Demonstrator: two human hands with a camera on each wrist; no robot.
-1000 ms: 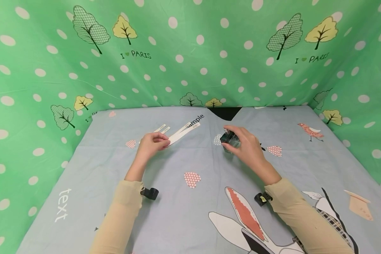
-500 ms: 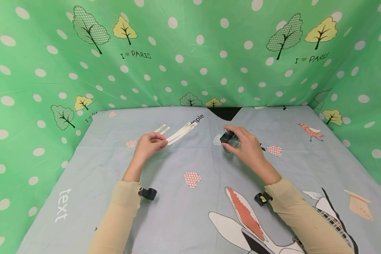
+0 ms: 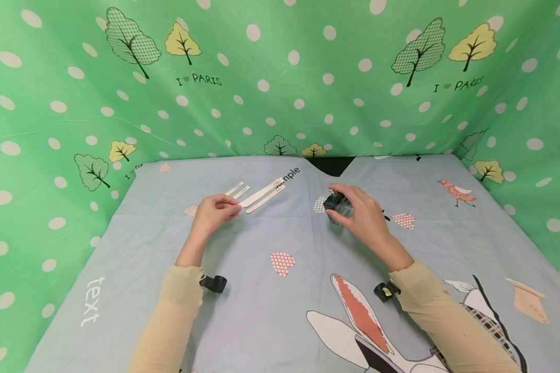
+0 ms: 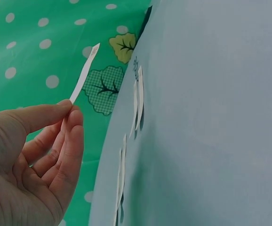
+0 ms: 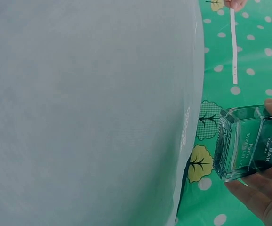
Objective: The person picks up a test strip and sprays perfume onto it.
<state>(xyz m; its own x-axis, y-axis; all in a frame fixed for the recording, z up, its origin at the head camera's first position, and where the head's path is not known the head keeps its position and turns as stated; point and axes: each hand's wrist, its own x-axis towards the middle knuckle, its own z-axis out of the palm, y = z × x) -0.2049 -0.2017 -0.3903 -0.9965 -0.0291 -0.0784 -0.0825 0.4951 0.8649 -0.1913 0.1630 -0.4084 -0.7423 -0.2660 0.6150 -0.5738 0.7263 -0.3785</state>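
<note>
Over cloth [image 3: 256, 235], left grip [image 3: 212, 213] pinches a strip [image 4: 84, 73], probably paper.

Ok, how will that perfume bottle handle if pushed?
The perfume bottle is probably heavy for its size, given its thick-looking clear walls. Its smooth, glossy faces may feel slippery. With flat sides, it would likely slide rather than roll.

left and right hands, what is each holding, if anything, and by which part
The left hand pinches a white strip by the end opposite its printed tip. The right hand grips a glass bottle by opposite sides.
</note>
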